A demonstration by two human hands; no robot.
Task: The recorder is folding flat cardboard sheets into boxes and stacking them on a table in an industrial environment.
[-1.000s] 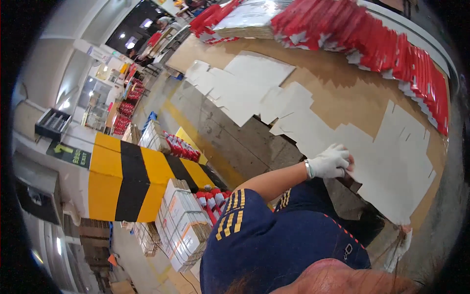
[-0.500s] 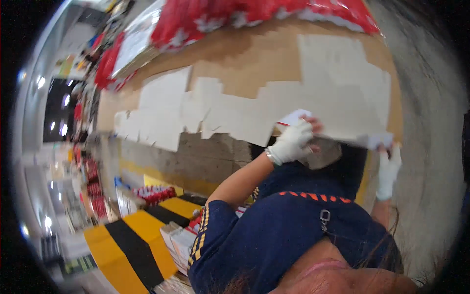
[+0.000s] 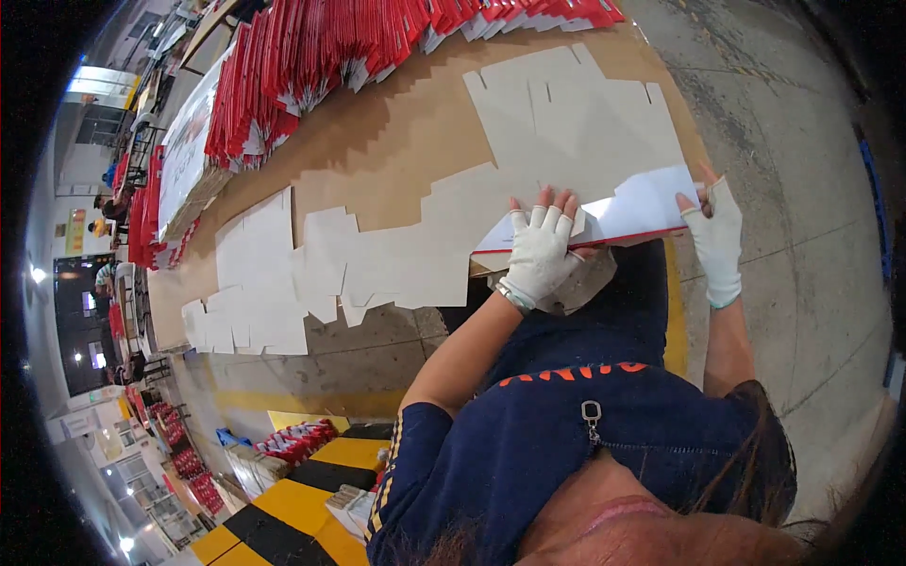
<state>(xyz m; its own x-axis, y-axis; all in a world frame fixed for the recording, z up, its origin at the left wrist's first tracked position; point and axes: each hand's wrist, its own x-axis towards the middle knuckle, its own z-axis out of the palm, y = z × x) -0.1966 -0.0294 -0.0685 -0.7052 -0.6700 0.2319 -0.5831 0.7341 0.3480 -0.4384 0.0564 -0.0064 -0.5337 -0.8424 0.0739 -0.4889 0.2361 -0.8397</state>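
A white cardboard piece with a red edge (image 3: pixel 642 200) lies along the near edge of the table, partly folded over. My left hand (image 3: pixel 545 247), in a white fingerless glove, rests flat on it near its left end, fingers stretched out and slightly apart. At the other end, my right hand (image 3: pixel 714 231), gloved alike, pinches the piece's right corner between thumb and fingers. Beneath and beyond it are flat grey-white die-cut cardboard sheets (image 3: pixel 576 123), overlapping and slotted, spread across the brown table top (image 3: pixel 396 179).
A long row of red-and-white folded packages (image 3: pixel 330 47) stands along the table's far side. Beside it is a stack of white printed sheets (image 3: pixel 189 151). Yellow-and-black striped boxes (image 3: pixel 311 495) stand at the lower left. Concrete floor (image 3: pixel 774 141) runs along the right.
The cardboard piece now lies more fully in view between both hands. My left hand has flattened onto it, and my right hand has come up to its right end. The view has shifted.
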